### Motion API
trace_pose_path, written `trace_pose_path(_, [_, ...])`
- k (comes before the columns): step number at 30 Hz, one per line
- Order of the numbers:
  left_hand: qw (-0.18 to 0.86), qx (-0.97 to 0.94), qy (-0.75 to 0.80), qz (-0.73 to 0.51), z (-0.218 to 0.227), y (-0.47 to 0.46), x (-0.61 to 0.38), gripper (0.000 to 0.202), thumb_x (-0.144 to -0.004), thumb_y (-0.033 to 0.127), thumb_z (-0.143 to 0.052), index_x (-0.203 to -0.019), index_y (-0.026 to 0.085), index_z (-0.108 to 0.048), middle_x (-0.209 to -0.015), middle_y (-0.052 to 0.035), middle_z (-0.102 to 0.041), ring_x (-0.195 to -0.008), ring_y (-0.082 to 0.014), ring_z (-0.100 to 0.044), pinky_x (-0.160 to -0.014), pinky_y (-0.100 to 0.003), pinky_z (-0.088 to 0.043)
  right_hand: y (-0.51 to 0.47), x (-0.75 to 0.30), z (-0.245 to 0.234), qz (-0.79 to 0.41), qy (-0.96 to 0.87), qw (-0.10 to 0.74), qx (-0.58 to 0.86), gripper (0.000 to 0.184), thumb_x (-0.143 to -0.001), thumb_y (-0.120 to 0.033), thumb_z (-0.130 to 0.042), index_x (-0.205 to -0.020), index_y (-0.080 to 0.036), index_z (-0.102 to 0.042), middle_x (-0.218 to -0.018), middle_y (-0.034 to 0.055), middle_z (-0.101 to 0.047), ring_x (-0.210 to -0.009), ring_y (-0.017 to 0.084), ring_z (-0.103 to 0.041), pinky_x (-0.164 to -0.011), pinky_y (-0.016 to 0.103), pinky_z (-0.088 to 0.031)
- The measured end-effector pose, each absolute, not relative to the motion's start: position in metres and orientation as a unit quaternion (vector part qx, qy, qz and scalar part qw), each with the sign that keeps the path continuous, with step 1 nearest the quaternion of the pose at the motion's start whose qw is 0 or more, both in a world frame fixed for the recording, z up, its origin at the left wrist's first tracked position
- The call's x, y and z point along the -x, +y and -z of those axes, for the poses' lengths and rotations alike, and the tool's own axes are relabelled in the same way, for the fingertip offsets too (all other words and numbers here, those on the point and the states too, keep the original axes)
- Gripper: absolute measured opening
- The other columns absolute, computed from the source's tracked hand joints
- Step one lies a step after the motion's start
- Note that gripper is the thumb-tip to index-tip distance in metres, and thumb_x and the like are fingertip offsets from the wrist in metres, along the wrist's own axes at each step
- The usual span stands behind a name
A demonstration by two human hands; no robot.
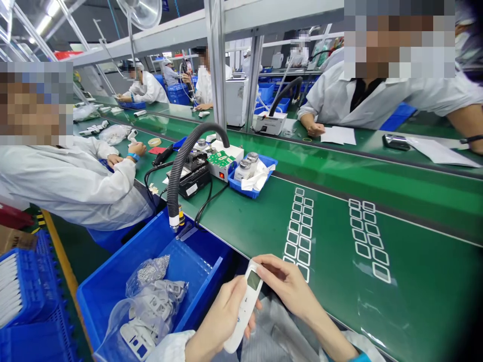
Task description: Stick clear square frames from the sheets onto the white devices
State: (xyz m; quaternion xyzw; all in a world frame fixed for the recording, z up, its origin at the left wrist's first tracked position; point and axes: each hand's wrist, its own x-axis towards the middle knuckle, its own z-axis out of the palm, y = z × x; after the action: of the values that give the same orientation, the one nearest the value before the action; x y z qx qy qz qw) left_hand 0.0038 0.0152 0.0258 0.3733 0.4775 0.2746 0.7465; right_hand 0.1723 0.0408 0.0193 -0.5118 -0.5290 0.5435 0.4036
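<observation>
A slim white handheld device [245, 306] with a small grey display sits in my hands near the bottom centre, just in front of the green belt's edge. My left hand [221, 319] is wrapped round its lower body. My right hand [287, 284] pinches its top end beside the display. Two transparent sheets [300, 229] carrying several small white rectangular frames lie on the green conveyor belt [415, 301] just beyond my right hand, the second sheet [368, 239] further right.
A blue bin [113, 281] with clear bags of white plastic parts [151, 311] stands at my left. A black flexible hose [177, 166], a soldering station [194, 176] and a blue tray with bottles [251, 173] sit on the belt. Workers in white coats sit left and across.
</observation>
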Motion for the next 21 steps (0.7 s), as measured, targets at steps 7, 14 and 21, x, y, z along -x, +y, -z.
trace_pose_path(7, [0.753, -0.428, 0.448, -0.220, -0.026, 0.028, -0.021, 0.047, -0.080, 0.061, -0.061, -0.088, 0.016, -0.052, -0.054, 0.0010, -0.052, -0.039, -0.0089, -0.044, -0.036, -0.018, -0.033, 0.038, -0.194, -0.025, -0.513, -0.543, 0.399, 0.532, 0.033, -0.088, -0.045, -0.057, -0.099, -0.017, -0.069, -0.091, 0.0074, -0.062, -0.077, 0.016, -0.055, -0.069, 0.025, -0.047])
trace_pose_path(14, [0.755, -0.540, 0.357, -0.102, -0.038, 0.058, -0.043, 0.014, -0.077, 0.021, -0.060, -0.088, 0.014, -0.064, -0.069, -0.0026, -0.062, -0.051, -0.0087, -0.050, -0.050, -0.019, -0.036, 0.028, -0.256, -0.066, -0.456, -0.705, 0.266, 0.475, 0.028, -0.088, -0.036, -0.063, -0.115, -0.030, -0.067, -0.114, 0.0057, -0.063, -0.091, 0.019, -0.062, -0.080, 0.026, -0.050])
trace_pose_path(21, [0.731, -0.587, 0.291, -0.191, -0.032, 0.158, -0.108, 0.044, -0.089, 0.051, -0.051, -0.094, 0.011, -0.068, -0.096, -0.0157, -0.069, -0.084, -0.0232, -0.066, -0.074, -0.032, -0.051, 0.051, -0.329, -0.083, -0.306, -0.751, 0.192, 0.553, 0.024, -0.088, -0.042, -0.061, -0.106, -0.029, -0.068, -0.101, 0.0048, -0.063, -0.082, 0.018, -0.059, -0.073, 0.028, -0.046])
